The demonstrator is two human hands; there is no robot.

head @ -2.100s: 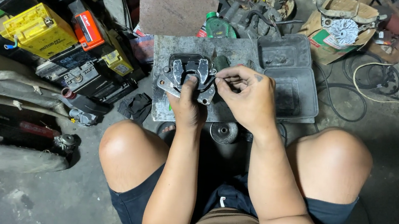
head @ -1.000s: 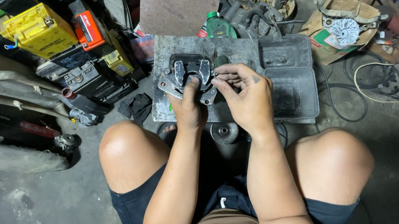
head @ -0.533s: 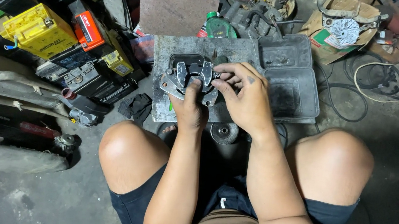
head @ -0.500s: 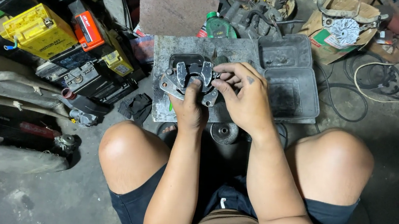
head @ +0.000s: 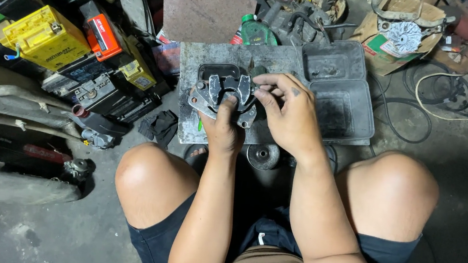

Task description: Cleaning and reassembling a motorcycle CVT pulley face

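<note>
Both hands [head: 258, 117] gripping metal bracket [head: 223, 93]

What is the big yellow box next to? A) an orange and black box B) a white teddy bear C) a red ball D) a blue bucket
A: the yellow box sits at the upper left among the clutter, and the orange and black box stands right beside it, on the side nearer the metal plate.

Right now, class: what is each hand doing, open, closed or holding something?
Left hand: closed on the grey metal part, gripping its near edge.
Right hand: fingers curled, fingertips pinching the part's right side.
</note>
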